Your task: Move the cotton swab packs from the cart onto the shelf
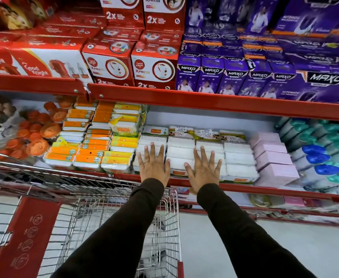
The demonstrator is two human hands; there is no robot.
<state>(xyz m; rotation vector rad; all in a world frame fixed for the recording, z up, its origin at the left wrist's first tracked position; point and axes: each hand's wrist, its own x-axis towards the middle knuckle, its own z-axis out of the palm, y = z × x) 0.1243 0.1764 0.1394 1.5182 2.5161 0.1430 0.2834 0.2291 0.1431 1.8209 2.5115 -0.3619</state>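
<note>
Stacks of white cotton swab packs (pixel 238 157) lie in rows on the red-edged shelf (pixel 244 188) at the middle of the head view. My left hand (pixel 154 165) rests flat, fingers spread, on the leftmost white stack. My right hand (pixel 203 170) lies flat and spread on the stacks beside it. Neither hand grips anything. Below my arms stands the wire cart (pixel 170 227) with its red handle flap; a pale, blurred shape shows low inside its basket, and I cannot tell what it is.
Orange and yellow packs (pixel 92 145) fill the shelf to the left, with orange scrubbers (pixel 34 137) beyond. Pink boxes (pixel 273 157) and blue and green bottles (pixel 323 157) sit to the right. Red and purple boxes crowd the shelf above (pixel 224 101).
</note>
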